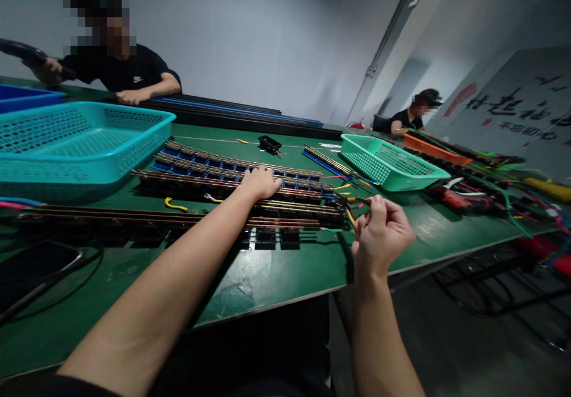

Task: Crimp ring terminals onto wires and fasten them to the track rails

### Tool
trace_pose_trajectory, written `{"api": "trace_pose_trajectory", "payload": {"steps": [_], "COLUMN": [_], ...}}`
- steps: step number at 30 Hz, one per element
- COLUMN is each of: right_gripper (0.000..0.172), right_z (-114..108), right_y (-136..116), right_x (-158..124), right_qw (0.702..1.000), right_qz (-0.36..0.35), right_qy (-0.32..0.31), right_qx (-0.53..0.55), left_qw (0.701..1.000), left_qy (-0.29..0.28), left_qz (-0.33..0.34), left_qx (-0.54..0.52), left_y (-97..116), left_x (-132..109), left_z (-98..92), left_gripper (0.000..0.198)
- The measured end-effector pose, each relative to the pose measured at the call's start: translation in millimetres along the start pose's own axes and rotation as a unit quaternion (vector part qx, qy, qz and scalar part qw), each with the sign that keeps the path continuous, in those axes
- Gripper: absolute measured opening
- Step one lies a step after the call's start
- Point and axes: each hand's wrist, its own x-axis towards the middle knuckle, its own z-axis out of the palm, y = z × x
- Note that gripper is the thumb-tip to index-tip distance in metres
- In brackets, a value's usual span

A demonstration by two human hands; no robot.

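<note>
Several long rail assemblies with copper-coloured rods and blue and black blocks lie side by side on the green table. My left hand rests on top of them near their right part, its fingers bent over the rods; whether it grips one cannot be made out. At the rails' right end my right hand is closed, thumb against fingers, around a thin dark and yellow piece, perhaps a wire or tool. Short yellow and green wires stick out beside it. A yellow wire lies left of my left arm.
Teal basket at left, green basket at right, small black tray beyond the rails. A dark device lies near left. Red-handled tools and wires are at right. Two people sit beyond the table.
</note>
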Motion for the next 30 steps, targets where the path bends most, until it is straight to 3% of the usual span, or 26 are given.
{"api": "trace_pose_trajectory", "payload": {"steps": [7,14,17,21,26,30], "right_gripper": [0.03,0.03,0.03,0.025,0.023,0.024], "right_z": [-4.0,-9.0,-9.6,-10.1,-11.0,-11.8], "right_y": [15.0,18.3,18.5,18.3,18.4,20.5], "right_x": [-4.1,-14.0,-17.3,-18.3,-11.8,-9.7], "right_qw": [0.997,0.959,0.949,0.953,0.978,0.973], "right_qz": [0.003,-0.087,-0.091,-0.102,-0.096,-0.096], "right_qy": [-0.041,-0.2,-0.23,-0.206,-0.077,-0.105], "right_qx": [-0.064,-0.181,-0.196,-0.197,-0.17,-0.18], "left_qw": [1.0,1.0,1.0,1.0,1.0,1.0], "left_qy": [-0.003,0.001,0.003,0.0,0.001,0.002], "left_qz": [0.0,0.001,0.001,0.0,-0.002,-0.001], "left_qx": [-0.001,-0.002,-0.004,-0.003,0.003,0.002], "left_y": [-0.1,0.3,0.5,0.2,-0.1,0.4], "left_x": [0.1,-2.0,-2.7,-2.2,-1.2,-1.1], "left_z": [0.2,-0.9,-1.6,-1.5,-0.2,-0.2], "left_gripper": [0.065,0.064,0.063,0.063,0.064,0.065]}}
